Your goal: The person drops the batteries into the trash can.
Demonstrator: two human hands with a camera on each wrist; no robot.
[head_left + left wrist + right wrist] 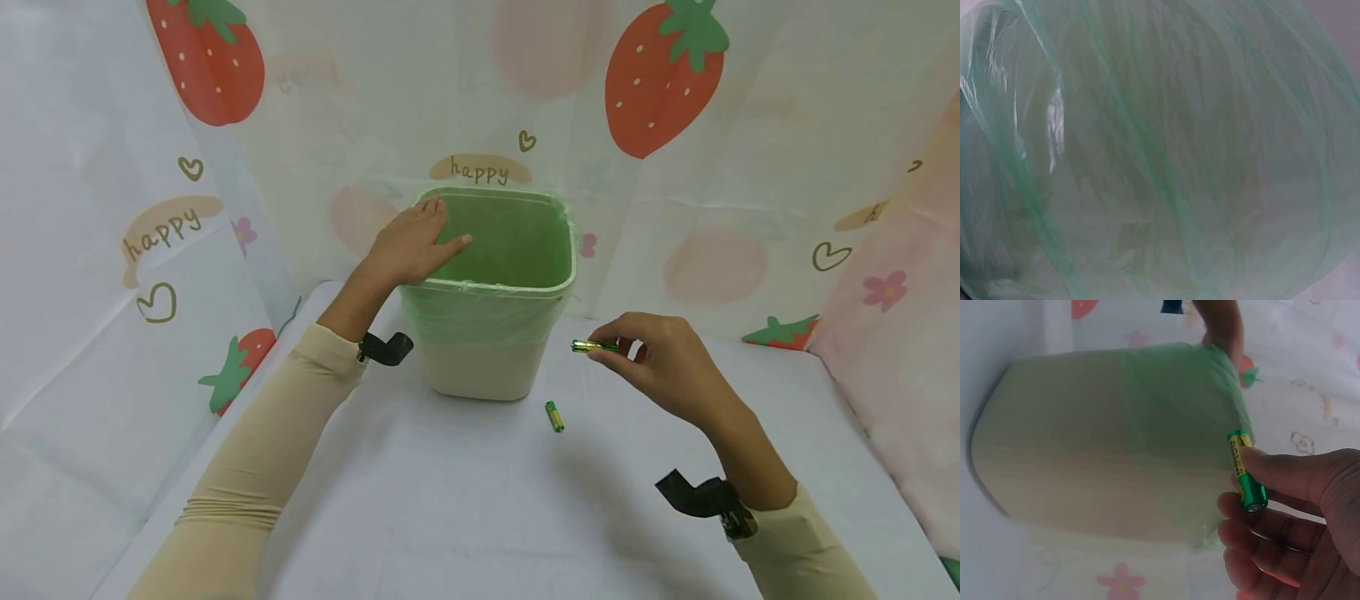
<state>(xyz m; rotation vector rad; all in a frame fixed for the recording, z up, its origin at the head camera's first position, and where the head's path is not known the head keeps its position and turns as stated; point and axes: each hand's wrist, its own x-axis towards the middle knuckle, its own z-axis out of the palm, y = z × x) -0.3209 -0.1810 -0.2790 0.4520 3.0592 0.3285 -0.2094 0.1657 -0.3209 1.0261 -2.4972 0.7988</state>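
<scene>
A pale trash bin [480, 358] lined with a thin green plastic bag [487, 312] stands on the white surface. My left hand [412, 242] rests on the bin's left rim, fingers extended and thumb stretched over the opening. Wrinkled bag film [1147, 150] fills the left wrist view, and that hand is not seen there. To the right of the bin, my right hand [663, 362] pinches a green and gold battery [1247, 472] between thumb and fingers, above the surface. Another green battery [554, 417] lies on the surface, just in front of the bin's right side.
A white cloth [450, 500] covers the surface. Behind the bin hangs a curtain [337, 125] printed with strawberries, hearts and words; similar fabric closes off the left and right sides. Dark straps with small devices [386, 348] sit on both wrists.
</scene>
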